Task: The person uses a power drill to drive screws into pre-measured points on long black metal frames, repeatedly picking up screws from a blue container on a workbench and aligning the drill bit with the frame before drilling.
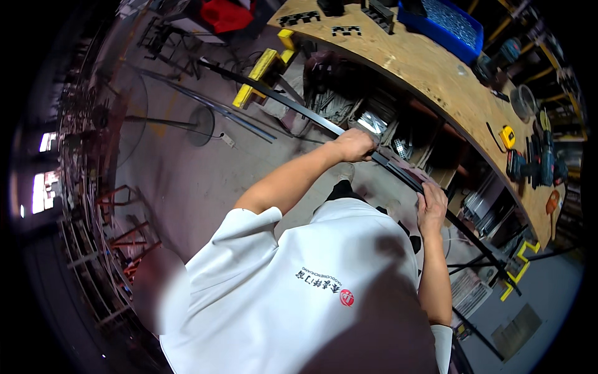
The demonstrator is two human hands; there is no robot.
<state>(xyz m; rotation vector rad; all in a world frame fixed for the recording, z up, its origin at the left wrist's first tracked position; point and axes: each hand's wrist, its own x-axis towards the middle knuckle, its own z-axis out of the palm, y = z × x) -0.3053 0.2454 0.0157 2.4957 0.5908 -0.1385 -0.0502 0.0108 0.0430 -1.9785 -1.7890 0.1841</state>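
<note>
A long dark metal profile bar (299, 111) runs slantwise in front of me, from the upper left down to the lower right. My left hand (356, 145) is closed round it near the middle. Further along to the right, my right hand (431, 210) grips the same bar, its fingers lying over the near side; the thumb is partly hidden. Toward its left end the bar passes over a yellow padded bracket (258, 78). Another yellow bracket (518, 271) stands close to the right end.
A wooden workbench (430, 78) curves beyond the bar. On it are a blue tray (476, 47) of small metal parts, a yellow tape measure (507, 136), cordless drills (547, 159) and black brackets (347, 30). Loose metal bars (212, 107) and a round stand base (201, 126) are at left.
</note>
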